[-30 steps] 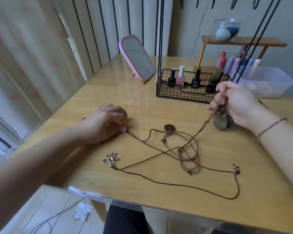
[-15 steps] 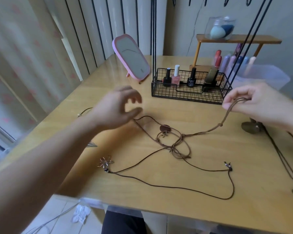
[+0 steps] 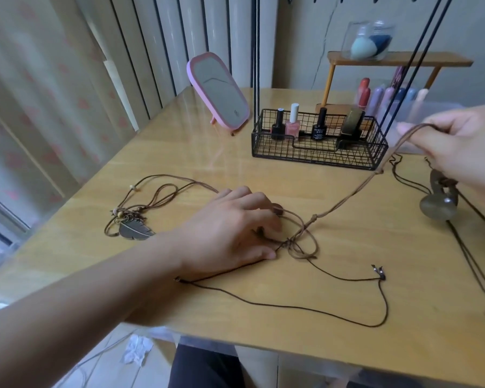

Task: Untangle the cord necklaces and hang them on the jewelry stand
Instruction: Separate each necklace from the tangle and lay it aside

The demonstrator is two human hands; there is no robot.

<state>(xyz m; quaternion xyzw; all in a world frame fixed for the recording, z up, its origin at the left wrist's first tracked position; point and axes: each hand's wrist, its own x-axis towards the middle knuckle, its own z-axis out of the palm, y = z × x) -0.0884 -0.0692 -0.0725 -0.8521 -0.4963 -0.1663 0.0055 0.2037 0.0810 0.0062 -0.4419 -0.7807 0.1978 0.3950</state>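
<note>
Your left hand (image 3: 233, 231) sits at frame center, fingers curled down on the knot (image 3: 290, 243) of tangled cords on the table (image 3: 179, 169); your right hand (image 3: 459, 141), blurred at the right edge, pinches a tan cord (image 3: 347, 198) that runs up taut from the knot. A feather necklace (image 3: 135, 229) lies apart at center left, a dark cord (image 3: 291, 305) loops along the lower center, a stone pendant (image 3: 438, 205) lies under your right hand, and the stand (image 3: 319, 138) is upper center.
</note>
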